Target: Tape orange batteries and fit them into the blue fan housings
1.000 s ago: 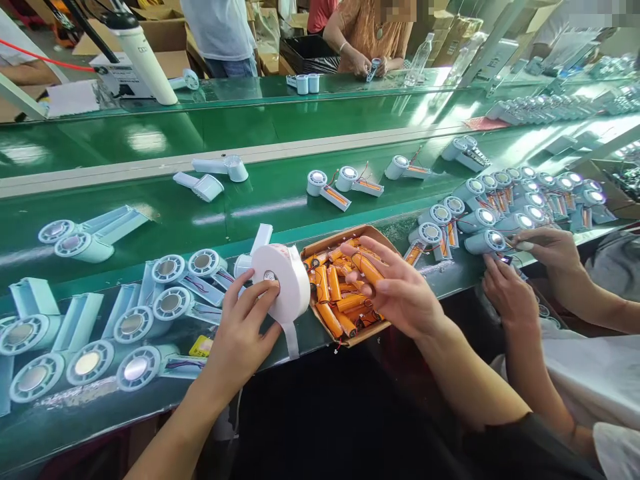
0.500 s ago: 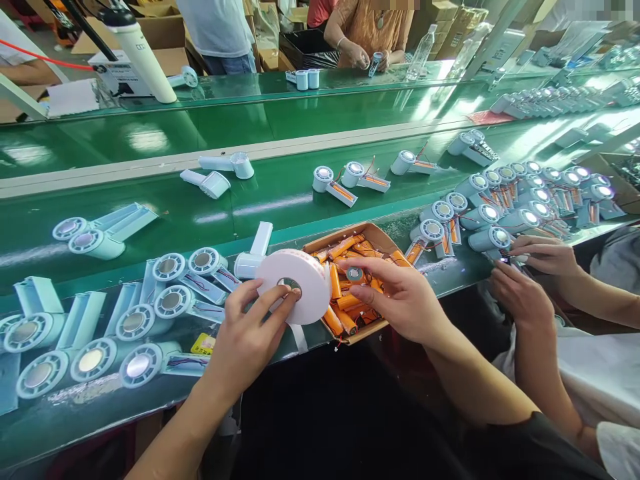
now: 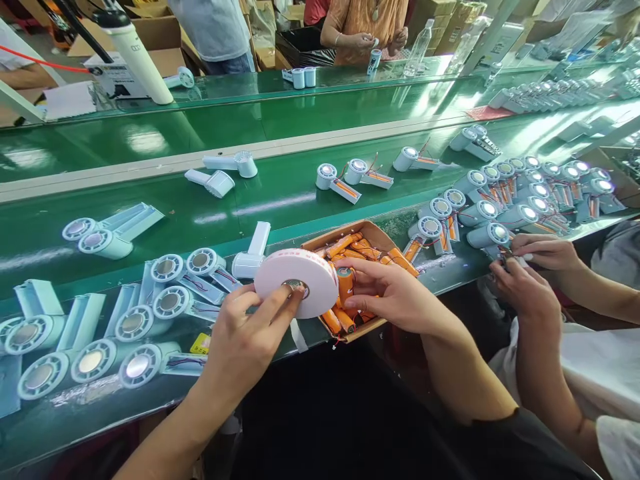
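Observation:
A roll of white double-sided tape [image 3: 280, 270] is gripped by my left hand [image 3: 255, 327], with fingers in its core. A loose strip of tape [image 3: 299, 335] hangs below it over the bench edge. My right hand [image 3: 400, 293] pinches an orange cylindrical battery [image 3: 345, 283] between thumb and fingers, its end close against the right side of the roll. Behind and under this hand lies a cardboard box [image 3: 380, 235] filled with wired orange batteries [image 3: 367, 248]. A pale blue fan housing [image 3: 253, 257] sits just beyond the roll.
Several pale blue fan housings [image 3: 135, 323] cover the bench to my left. More, with batteries fitted, crowd the right [image 3: 520, 215], where a co-worker's hands [image 3: 525, 273] work. A green conveyor belt [image 3: 250, 213] carries spaced housings. Across it stand a white bottle [image 3: 143, 63] and another person.
The tape roll has tilted and moved right, its flat side turning up. My right hand has lifted a battery from the box and brought it to the roll. Housings on the belt have shifted right.

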### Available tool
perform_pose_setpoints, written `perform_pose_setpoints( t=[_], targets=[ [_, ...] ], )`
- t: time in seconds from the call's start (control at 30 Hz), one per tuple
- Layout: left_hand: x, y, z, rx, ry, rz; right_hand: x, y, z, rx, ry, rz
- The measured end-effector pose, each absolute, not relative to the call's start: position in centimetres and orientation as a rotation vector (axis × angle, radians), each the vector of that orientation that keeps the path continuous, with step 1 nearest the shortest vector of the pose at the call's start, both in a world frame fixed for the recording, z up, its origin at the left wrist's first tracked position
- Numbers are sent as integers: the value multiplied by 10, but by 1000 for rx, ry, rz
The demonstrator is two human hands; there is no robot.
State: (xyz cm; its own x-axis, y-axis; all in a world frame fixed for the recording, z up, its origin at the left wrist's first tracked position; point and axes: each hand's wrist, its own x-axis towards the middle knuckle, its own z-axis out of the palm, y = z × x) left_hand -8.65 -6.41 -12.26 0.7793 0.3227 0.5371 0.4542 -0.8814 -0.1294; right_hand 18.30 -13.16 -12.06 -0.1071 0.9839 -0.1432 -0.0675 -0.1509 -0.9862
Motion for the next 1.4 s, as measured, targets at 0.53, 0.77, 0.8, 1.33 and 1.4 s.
perform_pose_setpoints(
  t=[0.53, 0.77, 0.8, 1.33, 1.4],
  targets=[
    [-36, -88, -130, -2732, -939, -958, 191, -121, -143, -1070, -633, 366],
    [-56, 1, -115, -3092, -1212, -319, 203, -138, -133, -1019, -672, 349],
    [-66, 12, -118, -2950, -1443, -198, 203, -146, -136, -1008, -668, 399],
    [-31, 107, -126, -3016, -1013, 399, 229, -173, -138, -1114, -1002, 728],
    [-19, 140, -131, -3036, -941, 428, 223, -163, -126, -1120, -1069, 737]
  ],
)
